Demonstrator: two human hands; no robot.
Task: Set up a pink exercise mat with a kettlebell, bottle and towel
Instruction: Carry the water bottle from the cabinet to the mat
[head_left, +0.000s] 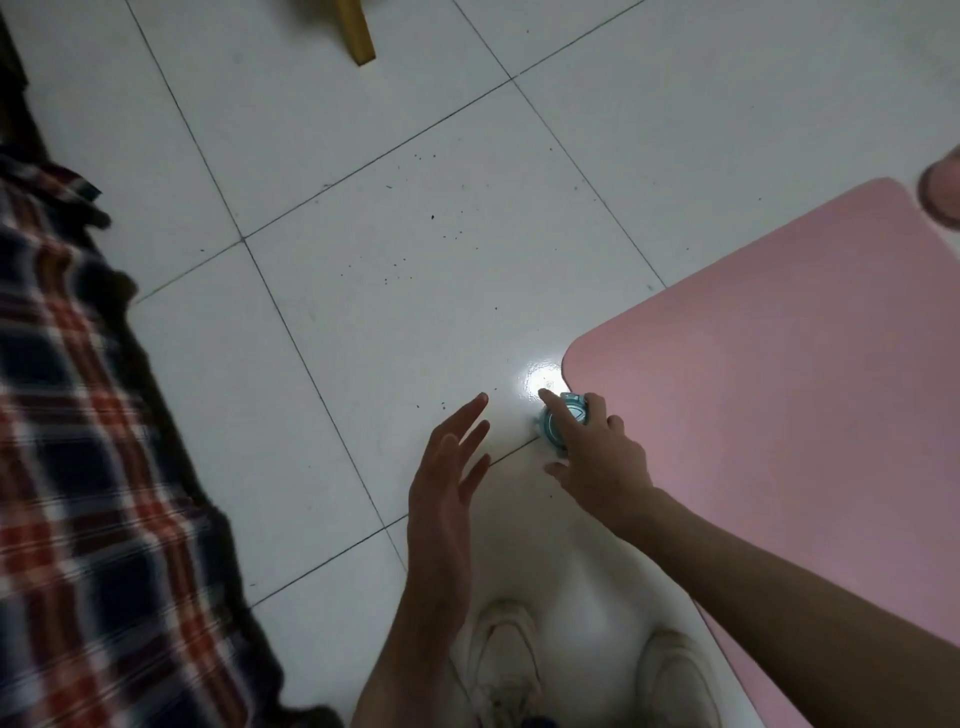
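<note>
White floor tiles (395, 322) with dark grout lines fill most of the view, dotted with small dark specks near the middle. Along the left edge lies a plaid blanket (88, 467) in dark blue, red and white, blurred. At the top stands a yellow wooden leg (357, 31). Low in the middle, the left hand (447, 499) hovers over the tiles with its fingers straight and spread apart, holding nothing. Just to its right, the right hand (597, 457) grips the teal cap of a bottle (563, 423) from above, fingers curled round it. The bottle stands upright on the floor, its long axis pointing up at the camera, so only the round top shows, just beside the near corner of the pink mat (789, 395). That mat lies flat and runs off the right side. Below the hands are two white shoes (519, 670).
</note>
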